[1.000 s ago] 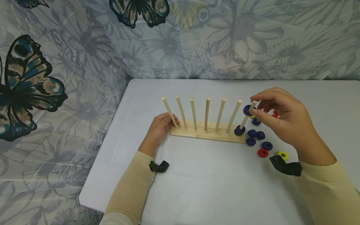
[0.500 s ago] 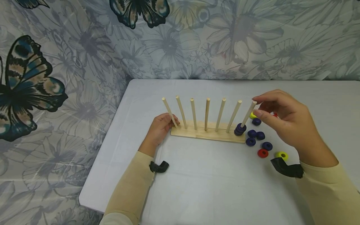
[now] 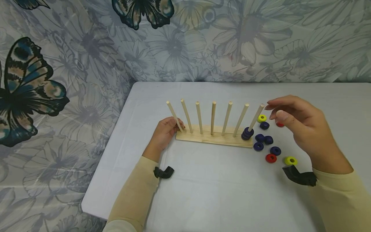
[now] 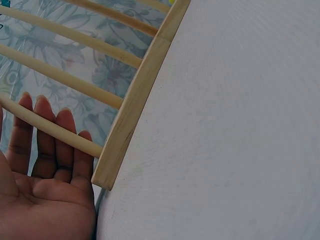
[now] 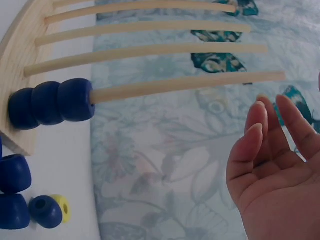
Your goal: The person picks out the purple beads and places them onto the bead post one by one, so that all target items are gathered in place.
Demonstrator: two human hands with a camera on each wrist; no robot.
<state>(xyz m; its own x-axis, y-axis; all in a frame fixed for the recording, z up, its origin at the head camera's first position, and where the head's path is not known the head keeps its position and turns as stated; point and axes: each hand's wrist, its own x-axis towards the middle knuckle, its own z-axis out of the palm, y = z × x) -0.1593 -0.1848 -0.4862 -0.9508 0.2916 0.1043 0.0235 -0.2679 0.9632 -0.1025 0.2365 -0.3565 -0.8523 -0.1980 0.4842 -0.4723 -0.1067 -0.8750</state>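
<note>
A wooden base (image 3: 214, 138) bears a row of several upright pegs. Three blue beads (image 5: 50, 102) are stacked at the bottom of the rightmost peg (image 5: 190, 86). My right hand (image 3: 304, 129) is just right of that peg's top, fingers loosely bent and nothing between them. At the other end, my left hand (image 3: 166, 131) is by the leftmost peg (image 4: 55, 131). In the left wrist view its fingers (image 4: 46, 145) reach nearly straight behind this peg, palm facing the camera. Most of the left thumb is cut off there.
Several loose blue beads (image 3: 258, 146) lie right of the base. Among them are a red bead (image 3: 271, 158), a yellow bead (image 3: 290, 160) and another yellow bead (image 3: 262, 118). A second red bead (image 3: 280, 124) is partly behind the right hand. A flower-patterned cloth (image 3: 188, 48) hangs behind the white table (image 3: 203, 193).
A blue bead slid from the right hand down the rightmost peg onto the two below. The right hand then let go and moved slightly right, away from the peg. The left hand stayed put.
</note>
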